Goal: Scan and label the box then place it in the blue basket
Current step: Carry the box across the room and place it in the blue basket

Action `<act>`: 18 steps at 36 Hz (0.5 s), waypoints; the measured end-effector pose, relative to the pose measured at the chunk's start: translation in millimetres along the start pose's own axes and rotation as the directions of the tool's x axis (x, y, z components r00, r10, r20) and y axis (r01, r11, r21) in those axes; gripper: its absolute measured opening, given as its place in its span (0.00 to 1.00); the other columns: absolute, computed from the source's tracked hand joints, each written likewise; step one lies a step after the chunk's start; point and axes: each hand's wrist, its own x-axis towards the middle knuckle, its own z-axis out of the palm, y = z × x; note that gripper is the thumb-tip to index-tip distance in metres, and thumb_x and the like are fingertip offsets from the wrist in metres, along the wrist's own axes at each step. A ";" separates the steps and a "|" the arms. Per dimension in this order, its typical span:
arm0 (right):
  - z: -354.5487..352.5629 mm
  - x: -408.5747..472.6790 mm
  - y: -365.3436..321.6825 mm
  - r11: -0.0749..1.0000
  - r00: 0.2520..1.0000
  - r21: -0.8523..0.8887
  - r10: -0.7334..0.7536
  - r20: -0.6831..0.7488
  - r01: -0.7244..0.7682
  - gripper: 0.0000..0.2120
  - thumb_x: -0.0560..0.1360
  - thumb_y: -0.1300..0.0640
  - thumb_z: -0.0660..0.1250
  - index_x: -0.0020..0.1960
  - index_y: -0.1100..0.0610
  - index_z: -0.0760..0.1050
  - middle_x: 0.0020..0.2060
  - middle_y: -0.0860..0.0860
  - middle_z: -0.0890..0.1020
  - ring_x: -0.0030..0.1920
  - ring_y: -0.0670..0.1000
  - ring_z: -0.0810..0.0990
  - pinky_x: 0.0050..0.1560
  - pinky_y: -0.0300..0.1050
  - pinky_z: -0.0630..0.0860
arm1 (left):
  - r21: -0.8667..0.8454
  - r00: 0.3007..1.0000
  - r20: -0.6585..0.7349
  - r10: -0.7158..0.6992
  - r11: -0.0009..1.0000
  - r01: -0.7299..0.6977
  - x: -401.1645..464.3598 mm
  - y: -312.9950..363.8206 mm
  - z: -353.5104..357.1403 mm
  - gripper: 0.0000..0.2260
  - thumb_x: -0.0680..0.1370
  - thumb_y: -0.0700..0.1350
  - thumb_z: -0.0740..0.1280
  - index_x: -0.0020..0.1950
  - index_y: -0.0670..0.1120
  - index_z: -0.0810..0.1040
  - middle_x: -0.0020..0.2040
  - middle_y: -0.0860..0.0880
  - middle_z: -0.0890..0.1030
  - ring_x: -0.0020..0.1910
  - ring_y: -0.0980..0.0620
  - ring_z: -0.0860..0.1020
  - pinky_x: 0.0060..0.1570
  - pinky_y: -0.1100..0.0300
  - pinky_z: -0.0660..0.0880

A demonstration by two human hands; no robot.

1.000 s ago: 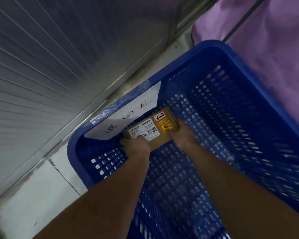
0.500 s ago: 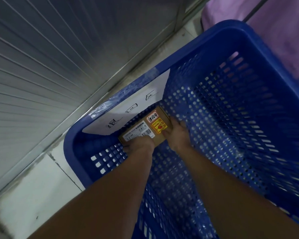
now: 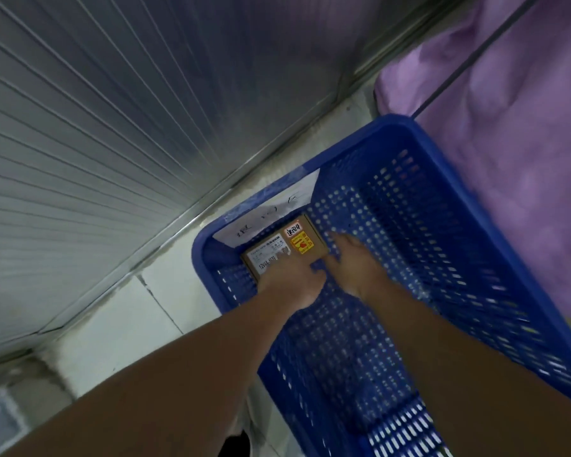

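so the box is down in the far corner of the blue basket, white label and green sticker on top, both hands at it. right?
Not quite: the head view shows the sticker beside the white label is yellow-orange, not green. The rest holds: the box lies in the far corner of the blue basket, with the left hand and right hand at it.

Box (image 3: 285, 247) top carries a white label (image 3: 267, 253) with a partly legible "12V4A", rest of its print too blurred; beside it a white-and-red sticker (image 3: 294, 230) with handwritten-style Chinese characters, unreadable; under that a yellow sticker (image 3: 302, 243) with red marks, unreadable; paper sheet (image 3: 271, 214) on basket (image 3: 475, 206) wall shows handwritten characters, also illegible.
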 end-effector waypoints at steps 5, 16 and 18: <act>-80.5 -81.6 -22.6 0.979 0.993 -0.189 -0.063 0.102 0.082 0.30 0.84 0.43 0.57 0.82 0.54 0.57 0.78 0.55 0.65 0.75 0.57 0.65 0.75 0.53 0.65 | 0.335 0.960 0.156 0.231 0.902 -0.272 -84.9 11.5 -57.7 0.35 0.80 0.62 0.62 0.83 0.53 0.54 0.74 0.43 0.71 0.68 0.40 0.73 0.65 0.42 0.75; -251.5 -304.1 -126.5 0.936 0.972 -0.293 -0.145 0.185 0.195 0.32 0.85 0.45 0.56 0.83 0.56 0.52 0.83 0.52 0.55 0.81 0.53 0.57 0.79 0.46 0.52 | 0.485 0.958 -0.005 0.287 0.838 -0.249 -302.5 60.9 -223.5 0.33 0.77 0.67 0.58 0.78 0.52 0.65 0.73 0.49 0.73 0.68 0.46 0.72 0.67 0.47 0.71; -285.3 -344.1 -155.2 0.930 0.974 -0.300 -0.178 0.139 0.213 0.31 0.85 0.46 0.56 0.83 0.57 0.52 0.83 0.53 0.57 0.81 0.53 0.58 0.79 0.46 0.52 | 0.507 0.956 -0.057 0.288 0.833 -0.221 -345.3 74.1 -256.2 0.32 0.78 0.65 0.58 0.79 0.50 0.65 0.75 0.49 0.71 0.71 0.45 0.71 0.69 0.49 0.70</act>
